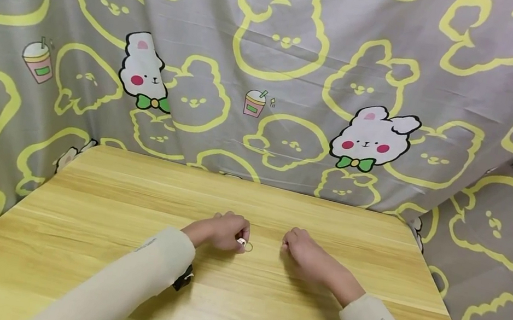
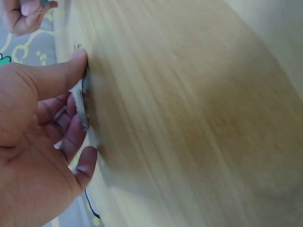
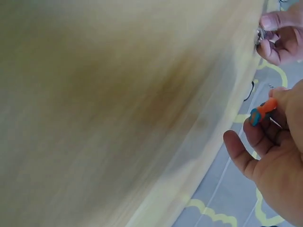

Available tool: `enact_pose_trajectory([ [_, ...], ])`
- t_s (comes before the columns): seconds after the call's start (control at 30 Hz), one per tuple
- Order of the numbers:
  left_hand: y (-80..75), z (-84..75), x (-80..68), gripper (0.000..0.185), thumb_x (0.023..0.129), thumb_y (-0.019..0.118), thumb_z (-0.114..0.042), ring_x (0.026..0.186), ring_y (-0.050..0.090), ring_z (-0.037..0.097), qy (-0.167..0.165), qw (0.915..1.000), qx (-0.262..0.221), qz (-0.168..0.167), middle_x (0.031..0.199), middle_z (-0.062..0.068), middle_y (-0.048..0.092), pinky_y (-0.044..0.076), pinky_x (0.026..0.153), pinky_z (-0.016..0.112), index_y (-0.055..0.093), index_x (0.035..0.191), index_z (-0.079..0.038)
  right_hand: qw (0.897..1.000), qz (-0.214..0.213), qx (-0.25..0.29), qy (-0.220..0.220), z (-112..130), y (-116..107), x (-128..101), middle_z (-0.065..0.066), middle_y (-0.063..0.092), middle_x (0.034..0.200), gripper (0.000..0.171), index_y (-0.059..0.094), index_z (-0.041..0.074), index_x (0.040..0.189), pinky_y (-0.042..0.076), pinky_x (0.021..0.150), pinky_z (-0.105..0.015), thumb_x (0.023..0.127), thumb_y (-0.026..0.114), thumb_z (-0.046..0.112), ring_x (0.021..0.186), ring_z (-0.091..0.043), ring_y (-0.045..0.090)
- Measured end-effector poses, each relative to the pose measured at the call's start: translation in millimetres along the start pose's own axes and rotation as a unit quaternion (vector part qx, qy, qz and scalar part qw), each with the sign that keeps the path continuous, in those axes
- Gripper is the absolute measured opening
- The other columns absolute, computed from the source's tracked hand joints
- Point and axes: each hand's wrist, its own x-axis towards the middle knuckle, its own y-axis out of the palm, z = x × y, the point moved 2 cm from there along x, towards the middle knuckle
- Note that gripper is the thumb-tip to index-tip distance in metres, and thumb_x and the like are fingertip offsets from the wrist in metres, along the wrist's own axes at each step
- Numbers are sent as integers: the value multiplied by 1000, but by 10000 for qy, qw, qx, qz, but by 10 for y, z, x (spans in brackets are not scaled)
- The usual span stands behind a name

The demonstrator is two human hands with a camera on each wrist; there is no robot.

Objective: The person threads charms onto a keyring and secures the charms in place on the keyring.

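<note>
The left hand (image 1: 222,230) is curled, its thumb and fingers pinching a small silver metal piece (image 2: 83,101) against the wooden table (image 1: 92,224); in the left wrist view the piece runs along the tabletop under the thumb tip, on the left side of the frame. In the head view a thin ring (image 1: 249,247) lies on the wood just right of that hand's fingertips, near the centre of the frame. The right hand (image 1: 305,251) rests on the table a little to the right, apart from the left hand, fingers curled. The right wrist view shows it holding a small tool with an orange and blue handle (image 3: 262,112) and a thin metal shaft, at the right edge of the frame. Both forearms wear cream sleeves (image 1: 140,270). Behind and on both sides of the table hangs a grey cloth (image 1: 302,51) printed with yellow outlines and white rabbits.
</note>
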Motion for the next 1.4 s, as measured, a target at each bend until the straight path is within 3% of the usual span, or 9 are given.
enact_pose_trajectory([
  [0.1, 5, 12, 11, 15, 93, 78, -17, 87, 51, 15, 144, 9988, -466, -97, 85, -5, 59, 42, 90, 42, 63, 90, -16, 9983, -40, 580, 92, -35, -19, 20, -1, 49, 89, 13, 55, 5, 96, 45, 76, -36, 108, 48, 4, 84, -17, 45],
  [0.23, 14, 15, 26, 13, 94, 75, -9, 82, 57, 11, 385, 9941, -982, -253, 86, -4, 63, 52, 80, 30, 63, 91, -11, 9892, 25, 1402, 427, -78, -15, 40, -2, 51, 86, 14, 53, 5, 98, 44, 73, -32, 109, 45, 7, 79, -13, 46],
  [0.43, 12, 9, 53, 12, 95, 75, -11, 79, 59, 10, 514, 9899, -1279, -339, 84, -5, 65, 51, 77, 27, 64, 90, -11, 9742, 131, 2099, 821, -93, 27, 62, 1, 50, 78, 16, 52, 3, 101, 45, 66, -28, 111, 42, 11, 70, -9, 47],
  [0.67, 31, 22, 69, 9, 99, 70, -10, 79, 61, 10, 632, 9788, -1930, -279, 86, 0, 70, 50, 72, 26, 62, 96, -8, 9587, 45, 2718, 838, -66, 17, 90, -1, 52, 81, 19, 51, 4, 101, 44, 66, -27, 112, 39, 14, 71, -12, 49],
  [0.77, 30, 29, 55, 9, 99, 69, -9, 74, 58, 10, 651, 9701, -2320, -302, 85, 3, 70, 48, 68, 26, 60, 97, -8, 9511, -69, 2983, 803, -57, 11, 108, -3, 53, 83, 21, 53, 1, 103, 44, 66, -27, 112, 39, 14, 74, -14, 50],
  [0.9, -4, 16, 33, 11, 98, 69, -4, 75, 60, 11, 808, 9520, -2924, -417, 87, 9, 71, 48, 69, 25, 59, 101, -4, 9420, -166, 3240, 853, -49, 13, 129, -4, 54, 85, 23, 54, -3, 107, 44, 68, -27, 112, 40, 16, 76, -15, 51],
  [1.1, -77, -26, -10, 28, 100, 63, -1, 95, 69, 24, 1028, 9283, -3547, -424, 101, 12, 72, 54, 84, 32, 58, 126, 9, 9287, -216, 3576, 960, -13, 1, 157, -7, 56, 89, 25, 52, -3, 111, 45, 68, -28, 113, 39, 18, 79, -22, 53],
  [1.2, -107, -57, -40, 30, 104, 57, 0, 101, 68, 31, 1074, 9273, -3555, -458, 108, 18, 71, 55, 85, 38, 58, 133, 8, 9253, -305, 3661, 938, 13, -10, 171, -9, 56, 90, 25, 52, -3, 111, 45, 68, -28, 113, 39, 18, 80, -25, 53],
  [1.4, -160, -159, -88, 24, 107, 53, -5, 94, 65, 37, 1104, 9355, -3230, -910, 109, 20, 71, 54, 73, 34, 67, 124, 3, 9187, -570, 3797, 926, 73, -40, 208, -8, 56, 93, 21, 53, 2, 110, 47, 70, -28, 113, 41, 19, 82, -23, 55],
])
